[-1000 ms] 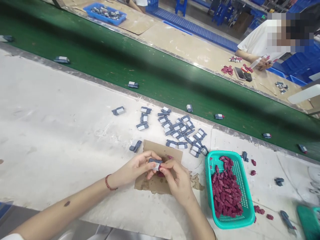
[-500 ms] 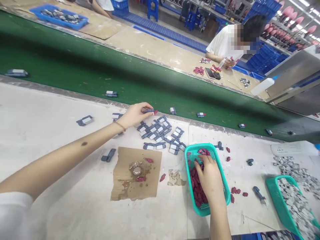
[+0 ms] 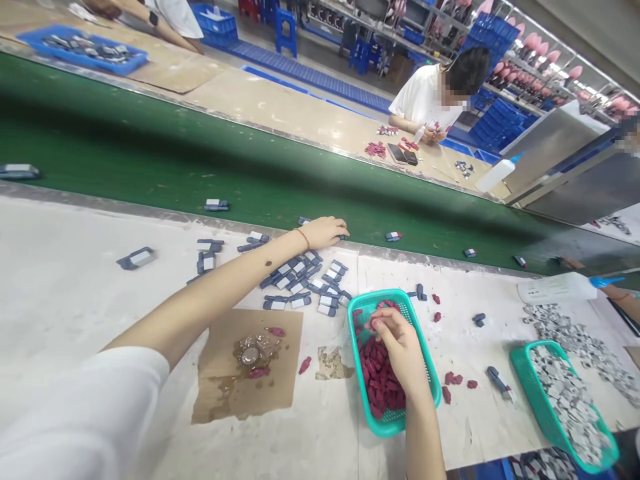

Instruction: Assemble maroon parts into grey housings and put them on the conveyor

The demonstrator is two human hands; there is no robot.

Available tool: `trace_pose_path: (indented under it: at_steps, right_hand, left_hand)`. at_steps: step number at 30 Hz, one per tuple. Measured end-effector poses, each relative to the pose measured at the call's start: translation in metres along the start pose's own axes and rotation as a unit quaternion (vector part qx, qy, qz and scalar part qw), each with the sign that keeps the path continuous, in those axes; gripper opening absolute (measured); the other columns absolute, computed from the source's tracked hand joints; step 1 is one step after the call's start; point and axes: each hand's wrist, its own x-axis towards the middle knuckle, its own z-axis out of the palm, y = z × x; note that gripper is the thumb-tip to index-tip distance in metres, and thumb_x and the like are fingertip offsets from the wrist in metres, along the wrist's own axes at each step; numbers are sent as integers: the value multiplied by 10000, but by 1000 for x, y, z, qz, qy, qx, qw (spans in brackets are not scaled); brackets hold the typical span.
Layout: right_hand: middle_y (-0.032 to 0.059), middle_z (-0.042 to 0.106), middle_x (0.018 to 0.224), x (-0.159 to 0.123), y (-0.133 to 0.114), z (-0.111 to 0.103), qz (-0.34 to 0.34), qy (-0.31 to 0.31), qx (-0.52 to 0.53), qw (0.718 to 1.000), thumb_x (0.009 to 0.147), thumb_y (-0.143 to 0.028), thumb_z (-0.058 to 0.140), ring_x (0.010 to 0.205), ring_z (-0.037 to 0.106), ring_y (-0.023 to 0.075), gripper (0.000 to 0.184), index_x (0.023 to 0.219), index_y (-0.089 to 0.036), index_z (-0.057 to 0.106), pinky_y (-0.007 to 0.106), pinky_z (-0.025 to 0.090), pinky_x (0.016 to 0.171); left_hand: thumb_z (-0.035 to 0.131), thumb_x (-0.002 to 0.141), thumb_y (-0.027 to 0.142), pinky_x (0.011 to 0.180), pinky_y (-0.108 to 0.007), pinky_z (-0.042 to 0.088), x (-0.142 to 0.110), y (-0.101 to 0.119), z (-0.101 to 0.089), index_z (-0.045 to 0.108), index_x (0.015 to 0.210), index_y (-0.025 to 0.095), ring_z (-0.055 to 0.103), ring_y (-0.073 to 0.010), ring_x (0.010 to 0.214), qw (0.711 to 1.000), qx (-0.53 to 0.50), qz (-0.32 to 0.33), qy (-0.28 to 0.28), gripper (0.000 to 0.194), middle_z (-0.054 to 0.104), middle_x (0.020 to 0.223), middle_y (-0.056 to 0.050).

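My left hand (image 3: 324,233) reaches over the near edge of the green belt, fingers curled down on a blue-grey plastic piece (image 3: 343,236) that they mostly cover. Above the green basket (image 3: 356,373), my right hand (image 3: 404,347) has thumb and fingers pinched together on a small dark red piece (image 3: 373,324), partly hidden. Many similar dark red pieces (image 3: 381,383) fill the basket. Below my left forearm and hand, a cluster of blue-grey pieces with pale patches (image 3: 295,273) lies on the table. Another blue-grey piece (image 3: 304,221) sits on the belt behind my left wrist.
Stained cardboard (image 3: 215,373) bears a wet round cap and red pieces. At right stand a second green basket (image 3: 530,393) of light grey pieces and a white bottle (image 3: 555,289) lying down. More pieces ride the green belt (image 3: 175,160). Co-workers sit across it.
My left hand has let go of a red-tipped blue-grey piece on the belt and moved right to another. My right hand has lifted from the basket's contents, fingers now pinched. The view has shifted.
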Motion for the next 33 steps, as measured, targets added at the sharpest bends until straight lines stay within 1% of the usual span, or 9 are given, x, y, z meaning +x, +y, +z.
trace_pose_path:
  at_steps: [3, 7, 11, 14, 17, 19, 23, 26, 33]
  right_hand:
    - [-24, 580, 608, -6, -5, 8, 34, 26, 117, 992, 796, -451, 631, 500, 512, 126, 252, 828, -203, 609, 237, 423, 478]
    - [-54, 515, 523, -17, -10, 24, 81, 39, 179, 980, 745, -527, 687, 409, 405, 75, 356, 698, -193, 574, 191, 334, 394]
    - [-21, 594, 585, -26, -20, 44, 92, -44, 174, 979, 735, -505, 705, 480, 515, 101, 331, 774, -179, 661, 218, 442, 474]
    - [1, 643, 634, -28, -22, 68, 85, -111, 137, 981, 771, -437, 675, 531, 567, 124, 275, 867, -180, 693, 238, 471, 520]
    - [12, 659, 627, -27, -18, 97, 42, -163, 45, 985, 834, -355, 589, 528, 567, 132, 216, 844, -176, 709, 236, 442, 510]
    - [31, 691, 689, -26, -14, 117, -16, -187, -29, 982, 849, -285, 565, 594, 597, 148, 190, 800, -180, 715, 242, 445, 550]
    - [24, 701, 747, -21, -9, 146, -102, -211, -123, 964, 864, -204, 557, 656, 617, 154, 153, 810, -201, 699, 237, 460, 607]
    - [9, 673, 709, -15, -5, 157, -136, -220, -170, 951, 882, -202, 549, 647, 613, 158, 126, 807, -213, 649, 241, 459, 620]
    - [28, 646, 726, -10, -2, 161, -209, -249, -247, 913, 904, -161, 494, 701, 608, 186, 170, 756, -218, 556, 263, 440, 639]
  left_hand:
    - [538, 789, 107, 987, -400, 399, 6, 8, 7, 692, 877, 152, 594, -275, 1044, 998, -45, -23, 22, 183, 680, 1004, -120]
    - [415, 885, 125, 912, -382, 474, -9, 21, 3, 636, 974, 139, 641, -250, 988, 985, -143, -75, 67, 238, 681, 960, -108]
    - [318, 959, 200, 733, -342, 560, -57, 33, -13, 571, 1059, 111, 703, -206, 796, 954, -263, -125, 73, 287, 685, 881, -105]
    - [520, 907, 292, 746, -332, 567, -110, 40, -29, 591, 1001, 134, 710, -196, 785, 906, -389, -160, 51, 197, 692, 835, -72]
    - [747, 739, 277, 729, -293, 544, -162, 46, -41, 618, 942, 154, 681, -162, 712, 805, -540, -243, 36, 270, 682, 743, -15]
    - [800, 675, 243, 658, -236, 504, -191, 48, -45, 631, 922, 157, 631, -122, 633, 766, -570, -293, 58, 311, 660, 676, 20]
    - [829, 637, 227, 602, -200, 449, -234, 51, -40, 632, 870, 161, 593, -106, 633, 719, -603, -323, 123, 312, 654, 682, 29]
    - [836, 639, 235, 649, -228, 468, -255, 51, -32, 643, 951, 171, 625, -139, 715, 694, -628, -326, 134, 372, 681, 748, 4]
    - [844, 634, 276, 771, -270, 498, -273, 53, -13, 659, 1031, 165, 653, -175, 840, 680, -638, -338, 129, 451, 707, 940, -52]
